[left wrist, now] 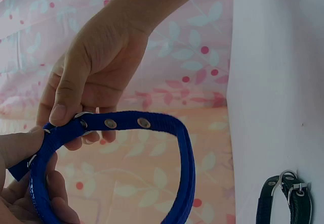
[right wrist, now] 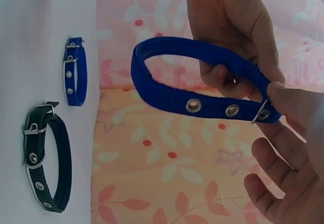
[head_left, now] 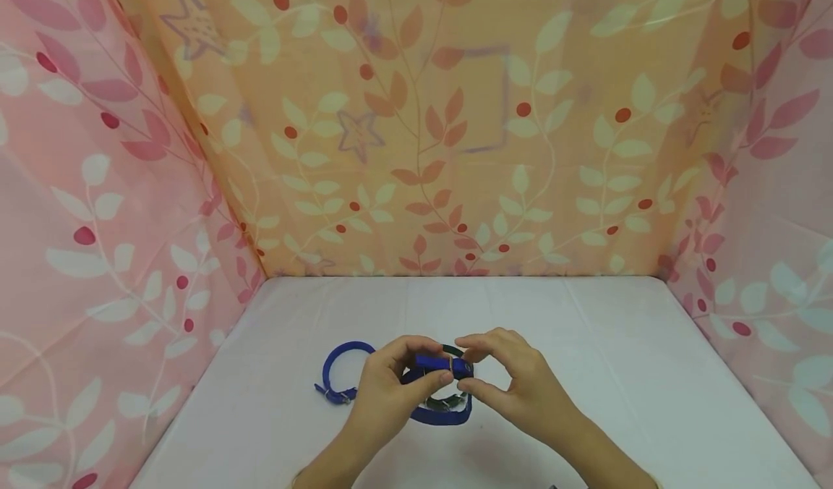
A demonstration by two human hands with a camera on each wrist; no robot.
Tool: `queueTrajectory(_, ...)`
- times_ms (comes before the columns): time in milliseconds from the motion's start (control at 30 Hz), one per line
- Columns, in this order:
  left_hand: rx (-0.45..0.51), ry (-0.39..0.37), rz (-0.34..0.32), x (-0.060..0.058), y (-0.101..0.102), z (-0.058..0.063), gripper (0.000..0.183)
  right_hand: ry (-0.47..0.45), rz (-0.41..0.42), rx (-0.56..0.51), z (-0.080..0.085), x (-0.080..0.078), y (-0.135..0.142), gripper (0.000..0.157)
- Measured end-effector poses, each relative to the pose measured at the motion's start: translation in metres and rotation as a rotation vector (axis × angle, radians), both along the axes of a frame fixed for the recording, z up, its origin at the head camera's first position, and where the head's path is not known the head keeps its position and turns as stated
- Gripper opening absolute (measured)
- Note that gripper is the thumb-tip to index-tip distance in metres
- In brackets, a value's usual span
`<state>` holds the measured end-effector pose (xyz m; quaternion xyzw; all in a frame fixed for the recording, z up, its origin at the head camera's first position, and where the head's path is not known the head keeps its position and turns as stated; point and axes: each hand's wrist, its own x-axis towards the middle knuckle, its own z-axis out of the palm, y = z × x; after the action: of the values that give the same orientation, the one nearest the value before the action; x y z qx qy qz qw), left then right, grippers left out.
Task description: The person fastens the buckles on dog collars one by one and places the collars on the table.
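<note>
A blue pet collar (head_left: 442, 418) with metal eyelets and a metal buckle is held up in a closed loop between both hands. My left hand (head_left: 392, 380) grips the band near the buckle, between thumb and fingers. On the other side, my right hand (head_left: 523, 373) pinches the same collar close to its strap end, its thumb (right wrist: 284, 95) on the band beside a metal ring. In the left wrist view the strap's short end sticks out past the left thumb (left wrist: 20, 145).
A second blue collar (head_left: 327, 370), buckled into a ring, lies on the white table (head_left: 260, 373) left of the hands. A dark green collar (right wrist: 35, 178) lies behind the held one, partly hidden in the head view. Patterned cloth walls (head_left: 416, 113) enclose the table.
</note>
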<state>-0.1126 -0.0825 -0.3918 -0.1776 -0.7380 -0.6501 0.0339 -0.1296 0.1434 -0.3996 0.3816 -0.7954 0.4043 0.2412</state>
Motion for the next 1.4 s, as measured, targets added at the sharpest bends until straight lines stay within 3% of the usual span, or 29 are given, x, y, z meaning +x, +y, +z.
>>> queueTrajectory(100,-0.02,0.015,0.022,0.001,0.0,0.0,0.031,-0.015,-0.038,0.014,0.0,0.001,-0.001,0.061)
queueTrajectory(333,-0.106,0.131,0.13,-0.001,-0.003,0.002,0.027,-0.026,-0.083,0.032,0.003,0.003,-0.001,0.056)
queueTrajectory(533,-0.052,0.191,0.163,-0.004,-0.008,0.004,0.025,-0.024,-0.09,0.022,0.005,0.002,-0.001,0.052)
queueTrajectory(867,0.033,0.193,0.184,-0.004,-0.012,0.008,0.026,-0.091,-0.116,-0.002,0.006,0.0,0.002,0.042)
queueTrajectory(1000,0.07,0.164,0.159,-0.005,-0.011,0.007,0.03,-0.123,-0.109,-0.031,0.008,0.0,0.003,0.036)
queueTrajectory(1133,0.087,0.051,0.087,-0.008,-0.01,0.006,0.035,-0.157,-0.126,-0.084,0.009,0.0,0.004,0.032)
queueTrajectory(1267,-0.049,0.013,0.043,-0.01,-0.008,0.003,0.031,-0.203,-0.132,-0.135,0.008,-0.001,0.005,0.03)
queueTrajectory(1400,-0.181,0.095,0.028,-0.008,-0.004,-0.001,0.025,-0.241,-0.116,-0.158,0.007,-0.001,0.006,0.028)
